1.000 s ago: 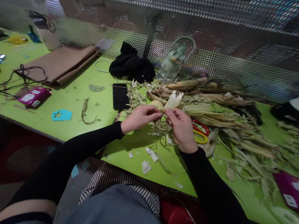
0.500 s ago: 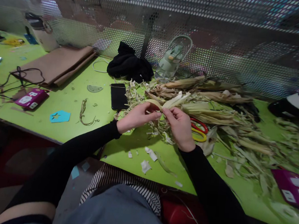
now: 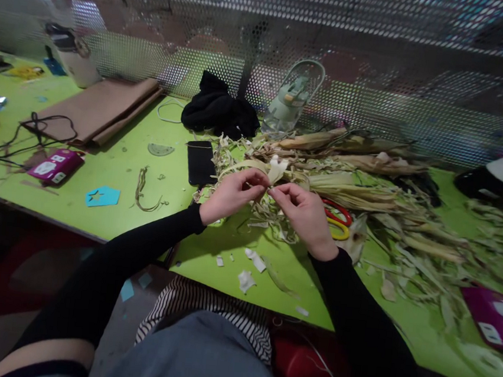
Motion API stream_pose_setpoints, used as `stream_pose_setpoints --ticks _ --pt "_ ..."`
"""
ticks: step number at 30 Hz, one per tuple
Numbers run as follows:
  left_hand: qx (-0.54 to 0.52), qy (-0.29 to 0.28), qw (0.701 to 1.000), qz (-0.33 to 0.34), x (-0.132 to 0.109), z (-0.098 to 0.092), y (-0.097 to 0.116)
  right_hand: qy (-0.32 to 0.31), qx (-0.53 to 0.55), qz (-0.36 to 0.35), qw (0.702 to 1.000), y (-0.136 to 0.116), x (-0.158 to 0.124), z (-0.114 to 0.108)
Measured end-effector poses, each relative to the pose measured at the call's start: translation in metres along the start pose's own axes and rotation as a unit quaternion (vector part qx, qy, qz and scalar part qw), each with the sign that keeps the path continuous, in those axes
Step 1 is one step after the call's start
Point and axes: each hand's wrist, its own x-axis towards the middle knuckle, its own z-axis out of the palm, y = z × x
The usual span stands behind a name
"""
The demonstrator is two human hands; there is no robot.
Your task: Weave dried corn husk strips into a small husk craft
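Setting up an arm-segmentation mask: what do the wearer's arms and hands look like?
Left hand and right hand: bare, no gloves. Close-fitting plain black sleeves reach the wrists on both arms. The left one ends lower on the picture's edge side, leaving a bare band before a dark-trimmed cuff. No markings or cables visible on either.
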Motion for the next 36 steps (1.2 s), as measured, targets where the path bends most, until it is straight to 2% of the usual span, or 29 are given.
stream_pose_setpoints --ticks 3,5,10,14,17,20,24,27,30,33,34,36 --pt "0.107 0.001 0.993 0.058 -0.002 0.000 0.000 -0.003 -0.010 -0.017 1.000 -0.003 -0.003 0.001" --pt "0.142 -0.004 0.987 0.071 -0.002 0.000 -0.001 -0.008 0.000 -0.019 1.000 -0.006 -0.004 0.000" --pt "0.109 -0.028 0.993 0.044 0.002 -0.005 -0.004 -0.022 0.059 0.006 0.998 -0.004 0.000 -0.005" --pt "0.111 0.003 0.992 0.052 0.005 -0.008 -0.005 -0.011 0.104 0.031 0.994 0.006 0.006 -0.007" --pt "0.185 0.027 0.976 0.114 0.004 -0.009 -0.005 -0.009 0.124 0.037 0.992 0.010 0.007 -0.005" --pt "0.272 0.034 0.944 0.185 -0.001 -0.010 -0.005 -0.014 0.147 0.042 0.988 0.011 0.007 -0.001" --pt "0.336 -0.022 0.893 0.299 -0.005 -0.011 -0.010 -0.021 0.159 0.058 0.985 0.014 0.007 0.004" --pt "0.319 -0.067 0.870 0.369 -0.005 -0.011 -0.017 -0.042 0.152 0.059 0.986 0.019 0.008 0.005" --pt "0.273 -0.079 0.871 0.401 -0.003 -0.008 -0.023 -0.060 0.137 0.055 0.987 0.021 0.008 0.006" --pt "0.238 -0.114 0.884 0.387 -0.001 -0.005 -0.025 -0.078 0.121 0.070 0.987 0.021 0.008 0.007" --pt "0.211 -0.127 0.900 0.361 0.000 -0.005 -0.026 -0.080 0.123 0.078 0.986 0.020 0.007 0.007" --pt "0.116 -0.144 0.949 0.255 0.001 -0.004 -0.024 -0.082 0.141 0.094 0.982 0.018 0.006 0.007"
